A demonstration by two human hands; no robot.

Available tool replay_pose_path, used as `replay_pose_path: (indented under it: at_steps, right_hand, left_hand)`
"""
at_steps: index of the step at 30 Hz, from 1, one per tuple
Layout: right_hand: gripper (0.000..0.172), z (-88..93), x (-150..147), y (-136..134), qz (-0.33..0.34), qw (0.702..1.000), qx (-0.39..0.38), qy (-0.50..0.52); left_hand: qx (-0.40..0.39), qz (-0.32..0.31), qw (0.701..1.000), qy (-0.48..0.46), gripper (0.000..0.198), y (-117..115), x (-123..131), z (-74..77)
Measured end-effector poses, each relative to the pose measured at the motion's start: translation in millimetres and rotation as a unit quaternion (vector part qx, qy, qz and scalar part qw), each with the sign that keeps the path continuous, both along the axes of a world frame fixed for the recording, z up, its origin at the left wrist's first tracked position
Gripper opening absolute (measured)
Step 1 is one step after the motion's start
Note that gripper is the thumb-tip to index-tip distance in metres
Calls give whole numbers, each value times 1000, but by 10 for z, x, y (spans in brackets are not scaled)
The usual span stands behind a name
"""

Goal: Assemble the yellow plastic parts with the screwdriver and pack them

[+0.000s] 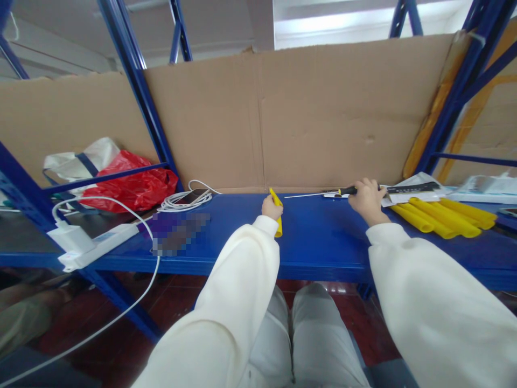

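Observation:
My left hand (pixel 273 207) is closed around a short yellow tube (pixel 278 228), which stands out above and below the fingers over the blue shelf (pixel 238 237). To the right, my right hand (pixel 367 201) grips the dark handle of a long screwdriver (pixel 348 191). Its thin pale shaft points left toward the tube, with a gap between them. Several yellow tubes (pixel 440 215) lie side by side just right of my right hand. Behind them is a white packet with a black label (pixel 420 188).
Tall cardboard (pixel 315 118) closes off the shelf's back. On the left are a red plastic bag (pixel 129 183), a coiled white cable (pixel 181 202) by a phone, and a power strip (pixel 105 245) with a plugged-in charger. Its cord hangs past the front edge. Blue posts (pixel 141 102) frame the shelf.

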State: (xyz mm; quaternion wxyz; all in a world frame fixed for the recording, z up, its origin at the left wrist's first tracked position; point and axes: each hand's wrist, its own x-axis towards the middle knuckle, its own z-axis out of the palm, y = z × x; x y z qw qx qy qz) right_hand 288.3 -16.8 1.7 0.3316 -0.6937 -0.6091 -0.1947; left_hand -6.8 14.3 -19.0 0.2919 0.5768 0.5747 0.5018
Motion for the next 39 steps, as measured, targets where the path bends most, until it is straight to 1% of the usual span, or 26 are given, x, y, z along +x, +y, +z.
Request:
replay_pose_path:
  at_steps: [3,5,14,20,26,39]
  right_hand:
    - [39,3,-3,-3,1,1000,17,22]
    - [38,-1,-4,1,8,999,22,30]
    - [35,-9,-8,11,6,1000,4,20]
    - [32,-32,8,56,16,999,33,36]
    - [30,-49,11,79,25,998,44,39]
    - [29,-45,27,64,27,998,49,35]
  left_hand:
    - [-1,11,1000,11,55,-9,27,-4]
    - [-1,7,1000,18,58,-11,41,-10]
    - [8,-7,999,39,66,59,38,-76]
    - [17,-8,997,72,55,170,31,-149]
    - [32,7,997,70,49,237,33,-203]
    - [38,-4,996,77,56,247,27,-211]
